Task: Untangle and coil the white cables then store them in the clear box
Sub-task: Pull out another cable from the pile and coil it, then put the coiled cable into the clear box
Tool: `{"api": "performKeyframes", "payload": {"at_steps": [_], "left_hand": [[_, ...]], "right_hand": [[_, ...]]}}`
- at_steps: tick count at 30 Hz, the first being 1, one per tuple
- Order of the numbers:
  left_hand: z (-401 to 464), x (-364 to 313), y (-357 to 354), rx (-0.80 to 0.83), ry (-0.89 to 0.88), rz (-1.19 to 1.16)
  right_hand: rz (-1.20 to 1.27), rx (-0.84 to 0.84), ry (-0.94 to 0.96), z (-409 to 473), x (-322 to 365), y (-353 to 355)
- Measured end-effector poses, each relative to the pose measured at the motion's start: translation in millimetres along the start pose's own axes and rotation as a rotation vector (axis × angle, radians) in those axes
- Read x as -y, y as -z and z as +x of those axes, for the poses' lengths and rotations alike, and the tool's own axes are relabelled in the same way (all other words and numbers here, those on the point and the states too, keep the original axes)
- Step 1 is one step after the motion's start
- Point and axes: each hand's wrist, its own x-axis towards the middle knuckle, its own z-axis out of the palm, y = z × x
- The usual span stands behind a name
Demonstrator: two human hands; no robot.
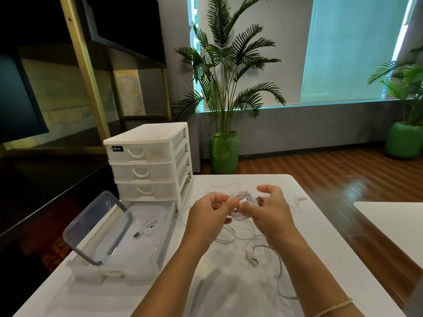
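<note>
At the near left the clear box (119,245) lies open, one coiled cable (150,225) already inside. Above the table (320,225), the left hand (210,213) and right hand (267,213) both pinch a half-wound white coil (242,203). Its loose tail (270,250) trails through slack loops on the right; pulling could snag them and spring the coil.

An office-like room: white table (320,225), drawer unit (148,161), potted palms (225,88), blinds (348,49).

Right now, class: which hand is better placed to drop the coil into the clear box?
Probably left. The left hand sits nearer the clear box, which lies open on that side, beside the coil.
</note>
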Motion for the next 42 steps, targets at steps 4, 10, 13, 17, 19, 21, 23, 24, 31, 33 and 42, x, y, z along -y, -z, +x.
{"api": "performKeyframes", "payload": {"at_steps": [4, 10, 13, 17, 19, 21, 23, 24, 31, 33, 42], "left_hand": [[1, 2, 3, -0.051, -0.014, 0.112], [-2, 2, 0, -0.080, 0.012, 0.018], [-1, 0, -3, -0.094, 0.060, -0.074], [-2, -1, -6, -0.071, 0.138, -0.208], [-3, -1, -6, -0.059, 0.148, -0.239], [-2, 0, -6, -0.069, 0.140, -0.230], [-2, 1, -7, -0.080, 0.125, -0.220], [-1, 2, -7, -0.083, 0.118, -0.219], [0, 2, -9, -0.175, 0.061, -0.146], [0, 1, -8, -0.219, 0.064, -0.134], [-3, -18, 8, -0.200, 0.251, -0.214]], "right_hand": [[-0.029, 0.092, -0.059, 2, 0, 4], [0.069, 0.150, -0.119, 4, -3, 5], [0.187, 0.051, -0.135, 4, -1, 6], [0.242, -0.033, -0.134, 4, 0, 5], [0.230, -0.050, -0.133, 4, -1, 2], [0.213, -0.064, -0.140, 4, -2, 1], [0.210, -0.069, -0.144, 4, -3, 1], [0.213, -0.069, -0.147, 3, -2, 1], [0.326, 0.079, -0.204, 2, 2, 3], [0.355, 0.175, -0.206, 2, 5, 5], [0.420, 0.154, -0.322, 3, 11, -7]]}}
